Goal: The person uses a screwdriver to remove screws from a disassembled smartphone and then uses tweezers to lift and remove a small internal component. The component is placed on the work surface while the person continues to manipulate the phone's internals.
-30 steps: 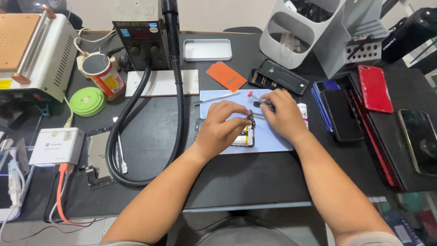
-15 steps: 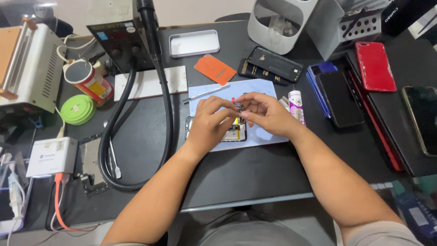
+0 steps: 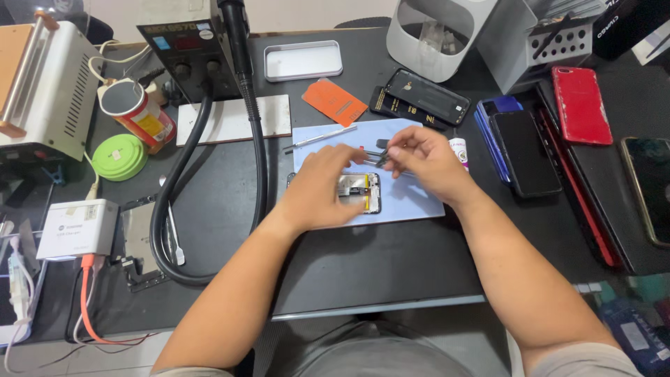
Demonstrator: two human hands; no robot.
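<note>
While the right hand (image 3: 426,164) pinched a pair of fine tweezers (image 3: 373,157) between nearly closed fingertips, the left hand (image 3: 324,188) lay curled over the opened phone (image 3: 363,192), its fingers bent loosely and pressing the frame down rather than gripping it. The tweezer tips met just above the upper edge of the exposed board; whether they held a part could not be told, as it was too small to see. The opened phone lay flat on the pale blue work mat (image 3: 419,202), near the mat's middle, partly hidden under the left palm.

For work of this kind, the steadying hand was judged best kept flat on the frame so the board could not shift, with the tweezers brought in at a shallow angle and light pressure to avoid scratching contacts.

A thin metal pry tool (image 3: 321,137) lay on the mat's upper left corner. Beyond it lay an orange card (image 3: 335,102) and a dark phone back cover (image 3: 427,96). The black hose (image 3: 255,146) of the hot-air station (image 3: 185,52) curved down the left side, well apart from both hands.
</note>
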